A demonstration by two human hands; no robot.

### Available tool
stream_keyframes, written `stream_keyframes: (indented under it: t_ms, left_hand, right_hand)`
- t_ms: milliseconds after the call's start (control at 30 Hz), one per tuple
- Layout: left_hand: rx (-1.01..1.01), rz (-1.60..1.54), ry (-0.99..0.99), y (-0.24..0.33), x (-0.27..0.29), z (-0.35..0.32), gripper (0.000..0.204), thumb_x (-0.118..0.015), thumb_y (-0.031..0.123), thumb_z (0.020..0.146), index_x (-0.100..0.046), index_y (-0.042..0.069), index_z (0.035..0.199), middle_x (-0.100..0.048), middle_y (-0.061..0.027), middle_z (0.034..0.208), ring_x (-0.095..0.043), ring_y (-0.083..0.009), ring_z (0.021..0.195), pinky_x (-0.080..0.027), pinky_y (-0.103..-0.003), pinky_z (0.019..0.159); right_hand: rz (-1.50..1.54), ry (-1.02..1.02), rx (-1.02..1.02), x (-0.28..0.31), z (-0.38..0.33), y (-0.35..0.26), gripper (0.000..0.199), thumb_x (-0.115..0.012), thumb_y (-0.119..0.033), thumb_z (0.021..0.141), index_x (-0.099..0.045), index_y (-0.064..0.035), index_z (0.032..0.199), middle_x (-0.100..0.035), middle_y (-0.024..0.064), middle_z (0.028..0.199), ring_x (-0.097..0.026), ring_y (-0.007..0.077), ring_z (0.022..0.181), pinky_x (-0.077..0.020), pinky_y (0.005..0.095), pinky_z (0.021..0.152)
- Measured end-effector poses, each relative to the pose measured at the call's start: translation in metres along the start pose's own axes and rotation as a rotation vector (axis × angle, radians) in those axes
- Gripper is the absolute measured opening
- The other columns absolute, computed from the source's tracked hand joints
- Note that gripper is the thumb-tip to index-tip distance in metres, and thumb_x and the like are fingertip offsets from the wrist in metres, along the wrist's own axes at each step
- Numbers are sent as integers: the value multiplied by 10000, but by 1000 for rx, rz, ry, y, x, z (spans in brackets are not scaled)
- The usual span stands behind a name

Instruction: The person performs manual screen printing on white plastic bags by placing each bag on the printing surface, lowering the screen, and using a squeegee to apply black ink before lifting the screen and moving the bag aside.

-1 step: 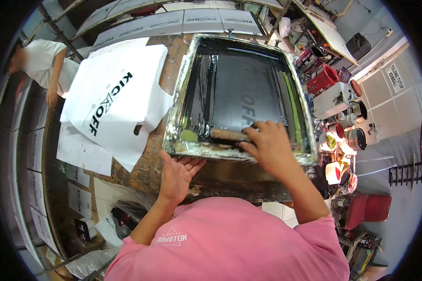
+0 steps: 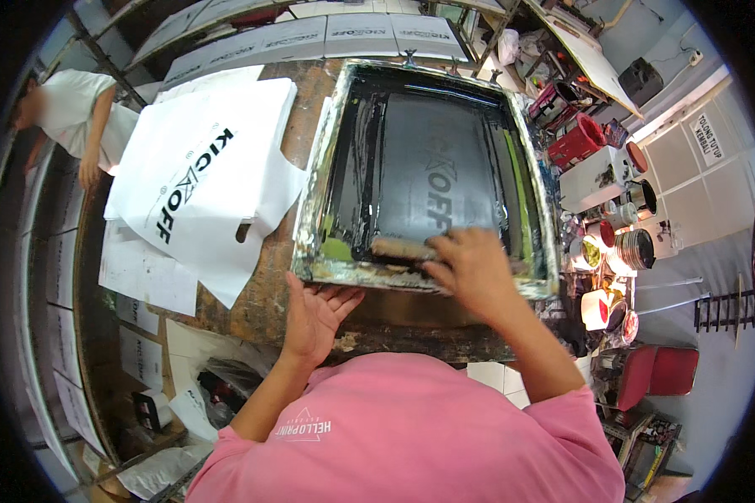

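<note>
A screen-printing frame (image 2: 309, 226) with a pale, ink-stained rim lies over the wooden table before me. Black ink covers its mesh (image 2: 394, 159), where dark lettering shows faintly. My right hand (image 2: 471, 267) is closed on the wooden grip of a squeegee (image 2: 403, 249) near the frame's close edge; its blade is hidden. Palm up, my left hand (image 2: 317, 317) cups the frame's near left corner from below, with the thumb up at the edge and fingertips partly under the rim. Left of the frame lies a stack of white printed bags (image 2: 201, 159) with black lettering.
The worn wooden table (image 2: 264, 293) extends past the frame. Ink tubs and a red bucket (image 2: 576, 141) crowd the right side. Racks holding printed sheets (image 2: 361, 35) stand behind and at left. A co-worker (image 2: 80, 117) is at far left; a red chair (image 2: 667, 370) stands at lower right.
My right hand and the squeegee have shifted slightly toward me. The lettering in the mesh shows a little more plainly. My left hand keeps its place at the frame's corner.
</note>
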State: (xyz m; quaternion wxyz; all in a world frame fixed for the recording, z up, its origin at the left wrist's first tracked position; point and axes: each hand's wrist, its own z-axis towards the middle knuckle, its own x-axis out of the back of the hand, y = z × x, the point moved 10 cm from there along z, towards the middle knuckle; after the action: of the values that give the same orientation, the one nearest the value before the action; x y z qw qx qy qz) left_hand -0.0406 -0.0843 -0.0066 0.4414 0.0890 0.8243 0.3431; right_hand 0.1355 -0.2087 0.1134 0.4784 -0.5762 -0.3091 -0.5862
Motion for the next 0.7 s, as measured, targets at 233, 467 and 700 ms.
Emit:
stream_keyframes:
  t_ms: [233,467,700]
  left_hand:
    - [131,12,176,-48,64,16,984,-354,798,962,-336,-32,1491,-529,-245,1404,-577,-347,1273,-469,-481,1113]
    - [126,21,197,-54,73,12,970,-261,792,980,-307,-11,1523,-517,-254,1434,-577,-364,1285,-470,-533,1098]
    - [81,86,158,-49,67,13,911,-193,723,1024,-308,-27,1526,-500,-273,1467,-566,-374,1311,-451,-539,1123]
  right_hand:
    - [130,-45,-44,-81,-9,0,396,-804,-256,792,-652,-99,1121,-587,91,952,-596,310,902,-519,442,704]
    - [-4,108,9,-99,94,73,458,-830,-238,757,-645,-103,1153,-588,89,964,-600,311,916,-531,437,744]
    - [-154,271,45,-104,222,164,334,-745,-357,871,-667,-125,1098,-637,90,982,-648,316,974,-560,462,746]
